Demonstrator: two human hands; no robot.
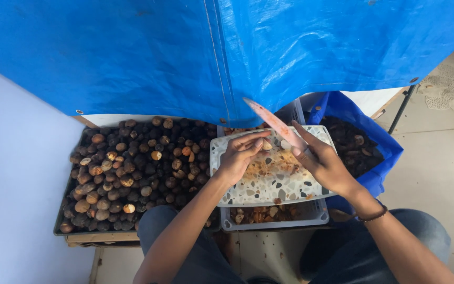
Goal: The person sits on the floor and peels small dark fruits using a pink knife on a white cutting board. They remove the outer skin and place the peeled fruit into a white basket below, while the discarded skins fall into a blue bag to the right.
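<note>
My left hand [240, 155] rests on a speckled white cutting board [269, 184], its fingertips pinching a small pale nut [267, 145]. My right hand [324, 160] grips a knife [274, 122] whose reddish-stained blade points up and left, raised above the nut. Brown peel scraps lie scattered on the board. The board sits across a white plastic crate [311, 214] holding cut nut pieces.
A dark tray [61, 229] heaped with several brown round nuts stands to the left. A blue bag [379, 158] of dark husks sits at the right. A blue tarp [211, 52] hangs overhead. My knees are below, with pale floor at the right.
</note>
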